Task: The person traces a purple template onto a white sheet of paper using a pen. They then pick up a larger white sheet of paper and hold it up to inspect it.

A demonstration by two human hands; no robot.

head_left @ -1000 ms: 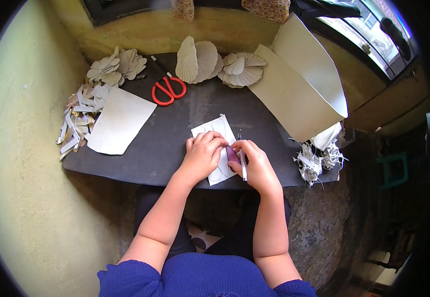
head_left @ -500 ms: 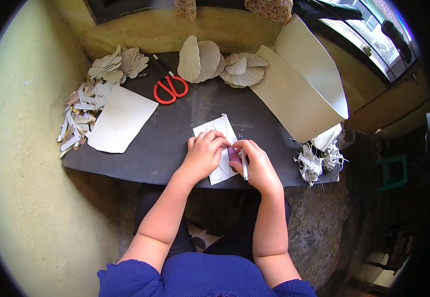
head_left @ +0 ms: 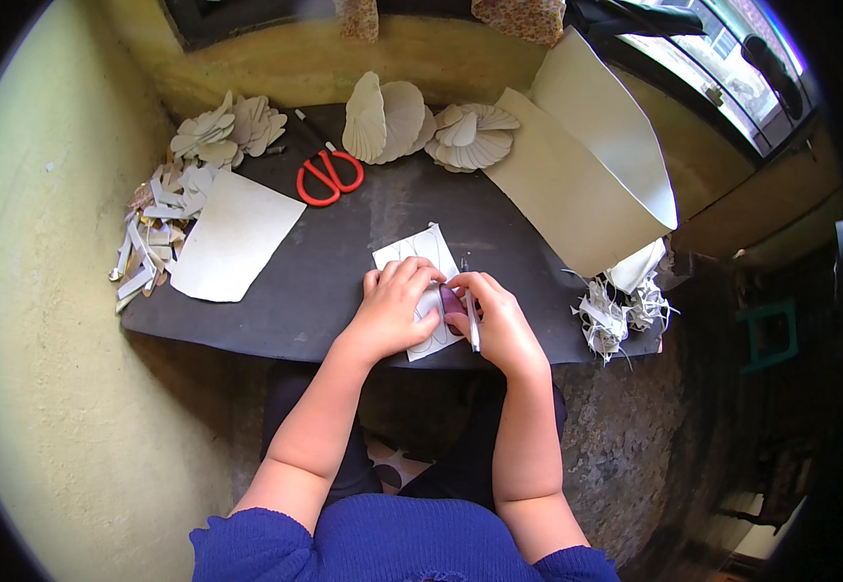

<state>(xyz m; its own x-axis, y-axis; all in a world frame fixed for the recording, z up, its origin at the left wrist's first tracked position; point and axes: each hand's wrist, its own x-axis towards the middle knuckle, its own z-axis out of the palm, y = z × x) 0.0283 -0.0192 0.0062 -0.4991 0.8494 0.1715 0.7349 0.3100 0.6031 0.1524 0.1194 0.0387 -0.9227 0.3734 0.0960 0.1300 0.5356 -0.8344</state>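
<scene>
A small white card point(head_left: 417, 244) with looped pen outlines lies near the table's front edge. My left hand point(head_left: 394, 308) rests on it, fingers spread, its thumb and forefinger beside a purple oval piece point(head_left: 453, 308). On the right of the card, my right hand point(head_left: 506, 328) has a pen point(head_left: 473, 336) held between its fingers, pointing away from the card. The thumb and forefinger of that hand also touch the purple piece, which lies flat on the card. The fingers partly cover the card and its outlines.
Red-handled scissors point(head_left: 330, 180) lie farther back on the dark table point(head_left: 247, 328). A white sheet point(head_left: 237, 238) and paper strips point(head_left: 140, 247) are at left. Stacked oval cutouts point(head_left: 210, 134) and fan-like pieces point(head_left: 397, 121) stand behind. A large curled sheet point(head_left: 577, 209) and shreds point(head_left: 604, 318) are at right.
The fingers of my right hand have shifted slightly on the purple piece, and more of it shows. The whole view has moved a little; the other things stay in place.
</scene>
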